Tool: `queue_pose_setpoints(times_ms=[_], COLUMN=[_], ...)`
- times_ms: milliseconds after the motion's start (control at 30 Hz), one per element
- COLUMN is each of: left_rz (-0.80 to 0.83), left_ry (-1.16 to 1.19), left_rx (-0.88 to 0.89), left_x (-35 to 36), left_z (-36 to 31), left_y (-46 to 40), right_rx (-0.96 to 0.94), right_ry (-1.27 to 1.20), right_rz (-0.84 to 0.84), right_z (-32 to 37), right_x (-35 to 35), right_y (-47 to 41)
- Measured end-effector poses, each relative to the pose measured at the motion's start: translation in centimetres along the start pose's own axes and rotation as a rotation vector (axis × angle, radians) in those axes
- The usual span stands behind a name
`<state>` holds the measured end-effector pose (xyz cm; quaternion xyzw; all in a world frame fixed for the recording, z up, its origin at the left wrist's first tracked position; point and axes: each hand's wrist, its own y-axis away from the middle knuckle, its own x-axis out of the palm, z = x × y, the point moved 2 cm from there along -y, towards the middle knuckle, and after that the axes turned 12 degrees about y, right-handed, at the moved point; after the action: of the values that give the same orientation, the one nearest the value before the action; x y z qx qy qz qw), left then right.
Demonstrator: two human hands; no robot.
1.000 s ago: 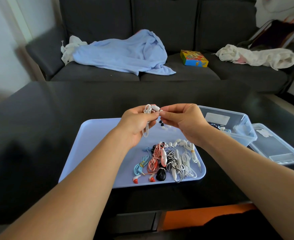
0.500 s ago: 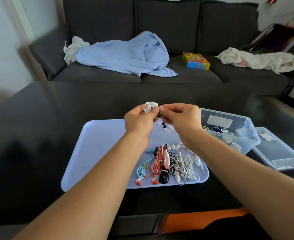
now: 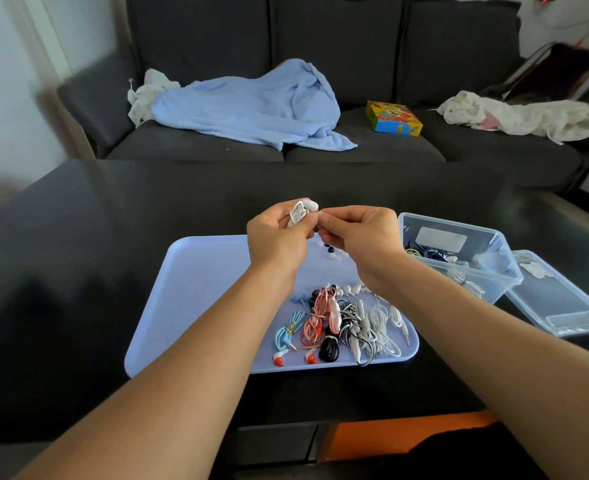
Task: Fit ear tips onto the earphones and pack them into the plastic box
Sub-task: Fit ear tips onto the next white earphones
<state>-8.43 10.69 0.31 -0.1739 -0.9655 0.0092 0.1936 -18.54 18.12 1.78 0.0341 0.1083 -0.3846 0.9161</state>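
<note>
My left hand [image 3: 277, 233] grips a coiled white earphone [image 3: 301, 209] above the far edge of the pale blue tray [image 3: 196, 289]. My right hand [image 3: 359, 233] pinches something small right against the earbud; the pinched piece is hidden by my fingertips. Loose ear tips [image 3: 331, 251], white and dark, lie on the tray below my hands. Several bundled earphones [image 3: 341, 320] in blue, pink, black and white lie at the tray's near right. The clear plastic box [image 3: 494, 237] stands right of the tray and holds a few earphones.
The box's clear lid [image 3: 563, 303] lies flat on the black table [image 3: 78, 271] at the far right. Behind the table is a dark sofa with a blue blanket [image 3: 251, 105], a colourful box [image 3: 393, 117] and a white cloth [image 3: 518, 114].
Both hands have stayed together on the white earphone, shifting only slightly. The hanging white cord seen earlier is now gathered in my left hand.
</note>
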Motion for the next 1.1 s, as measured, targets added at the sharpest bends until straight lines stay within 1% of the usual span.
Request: queue_pose_setpoints(times_ms=[100,200,300,367,433,500,600,700,800,867,967,1033,1100], left_rz=[0.055,0.122,0.161,0.159,0.138,0.121,0.101,0.063,0.077,0.09,0.108,0.113,0.128], left_ry=[-0.058,-0.164,-0.313,-0.336,-0.346,-0.302,-0.126,0.024,0.101,0.131,0.21,0.241,0.228], left_rx=[0.096,0.205,0.344,0.402,0.423,0.374,0.187,-0.025,-0.221,-0.336,-0.453,-0.487,-0.48], left_x=[-0.1,-0.3,-0.4,-0.3,-0.3,-0.4,-0.3,-0.3,-0.8,-1.1,-1.5,-1.9,-2.4], left_z=[0.0,-0.3,-0.8,-1.1,-1.2,-1.1,-1.2,-1.4,-1.4,-1.4,-1.4,-1.5,-1.7], left_y=[-0.1,-0.1,0.0,0.1,0.1,-0.1,-0.1,0.1,-0.2,-0.2,0.0,0.0,-0.2], right_rx=[0.075,0.134,0.137,0.123,0.082,0.01,-0.159,-0.34,-0.56,-0.633,-0.626,-0.502,-0.357], right_ry=[-0.077,-0.145,-0.185,-0.228,-0.262,-0.242,-0.118,0.093,0.333,0.399,0.408,0.34,0.271], right_rz=[0.02,0.035,0.044,0.06,0.078,0.08,0.066,0.005,-0.036,-0.036,-0.025,0.0,0.045], right_z=[0.2,0.4,0.6,0.6,0.7,0.7,0.8,0.6,0.3,0.1,-0.2,-0.3,-0.2], right_x=[0.0,-0.2,-0.5,-0.4,-0.2,-0.1,-0.4,-0.9,-1.1,-1.2,-0.8,-0.4,-0.3], right_y=[0.1,0.2,0.3,0.4,0.6,0.8,1.0,1.1,0.7,0.5,0.6,0.7,0.7])
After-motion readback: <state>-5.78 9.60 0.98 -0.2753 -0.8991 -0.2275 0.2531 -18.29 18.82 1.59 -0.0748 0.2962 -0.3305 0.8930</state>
